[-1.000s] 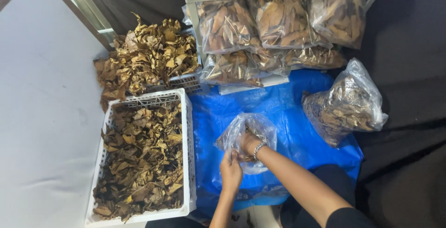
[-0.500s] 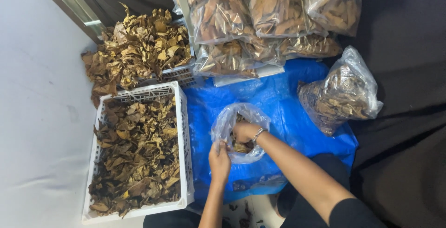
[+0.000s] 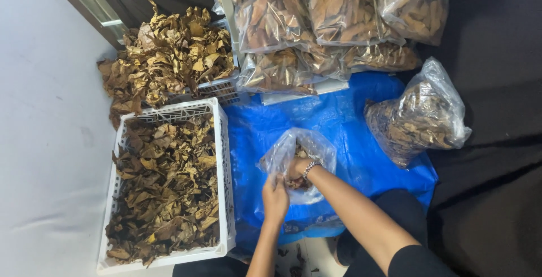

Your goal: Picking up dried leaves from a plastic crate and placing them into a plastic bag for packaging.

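Clear glossy plastic bag point(image 3: 299, 153) w/ crinkly dry leaves; matt white plastic crate point(image 3: 223, 158) lower left; shiny blue tarp point(image 3: 339, 113) mid-frame.

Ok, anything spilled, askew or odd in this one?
Only small things: the far basket is heaped so dry leaves spill over its rim onto the floor, and a few leaf bits lie below the blue tarp. Nothing looks damaged.

A white slatted crate point(image 3: 223, 198) full of dry brown leaves sits left of the blue tarp point(image 3: 350, 119). Behind it, a second crate point(image 3: 220, 88) is heaped with lighter leaves. Sealed clear bags of leaves point(image 3: 327, 23) are stacked at the top, and a loosely tied bag point(image 3: 418, 113) lies at the tarp's right edge.
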